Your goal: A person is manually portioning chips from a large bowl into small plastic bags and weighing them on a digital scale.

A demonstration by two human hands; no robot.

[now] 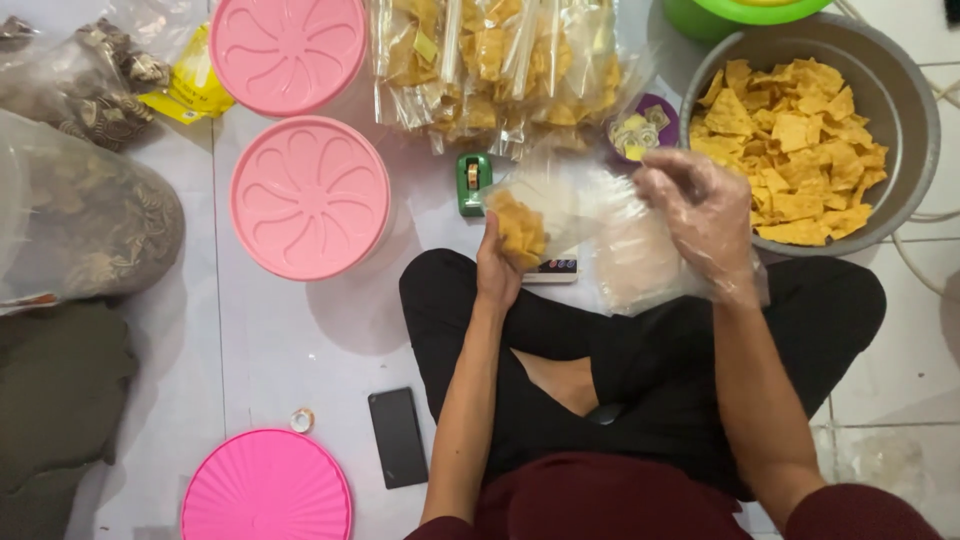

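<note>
Pale tiled floor under soft even light, white sheet across its left part

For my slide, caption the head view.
Left hand holds a chip-filled clear bag; gloved right hand hovers beside a bowl of chips.

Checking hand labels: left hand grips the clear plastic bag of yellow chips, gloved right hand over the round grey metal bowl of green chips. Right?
Not quite. In the head view the round grey metal bowl holds yellow chips, not green. The rest stands: left hand grips the clear plastic bag, gloved right hand near it.
</note>
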